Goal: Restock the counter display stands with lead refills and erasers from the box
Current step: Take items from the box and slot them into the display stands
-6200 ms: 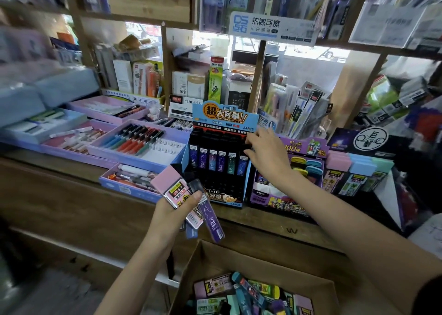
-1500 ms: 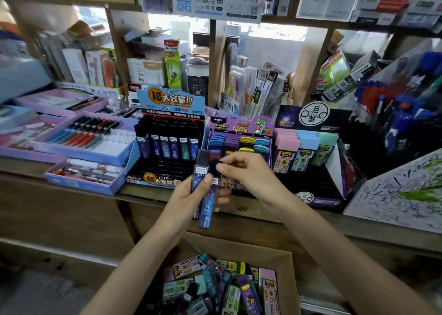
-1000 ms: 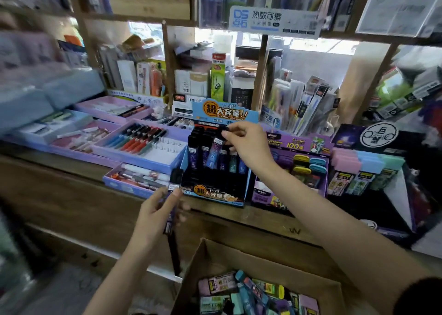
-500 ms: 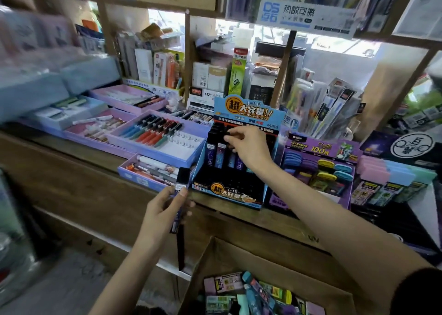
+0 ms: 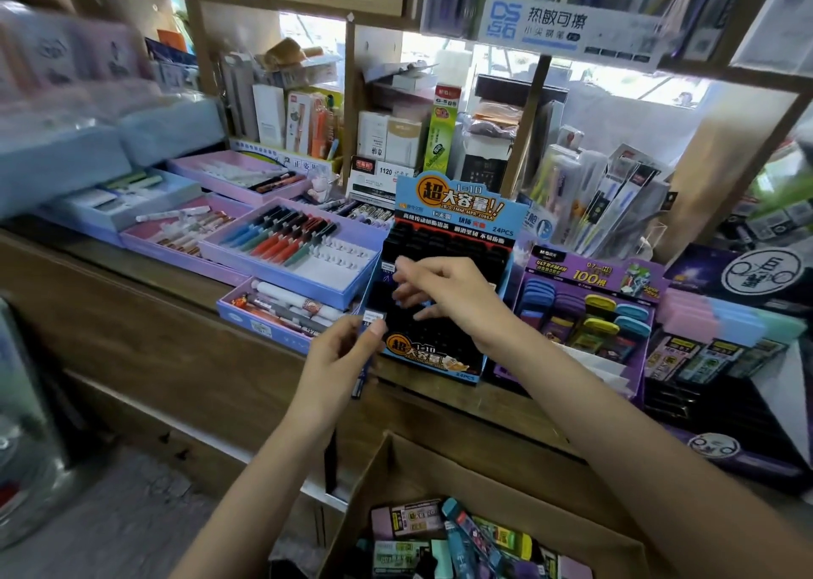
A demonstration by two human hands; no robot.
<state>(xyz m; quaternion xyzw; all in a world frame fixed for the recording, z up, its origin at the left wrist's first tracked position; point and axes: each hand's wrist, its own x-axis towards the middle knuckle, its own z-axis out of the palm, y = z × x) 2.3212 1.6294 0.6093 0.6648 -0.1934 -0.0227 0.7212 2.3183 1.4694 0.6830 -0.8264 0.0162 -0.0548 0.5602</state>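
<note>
— where's the piece we're loading next?
— in our left hand (image 5: 338, 360), pinched between thumb and fingers. the lead refill (image 5: 374, 317) stands nearly upright, label end up and lower end poking out under the palm, just off the lower left corner of the display stand (image 5: 444, 244).
— and our right hand (image 5: 448, 297)?
— it's over the stand's black slots, fingers loosely curled and blurred. we can't tell if they pinch anything.
— which way is the handoff?
— the refill lies down and left of the right fingers, near them. the right hand is closer to the slots, so we'd have it take the label end.
— any room?
— the pen tray (image 5: 290, 314) crowds the stand's left and the purple stand (image 5: 589, 270) its right. we'd come in from the front, above the box (image 5: 440, 468).
</note>
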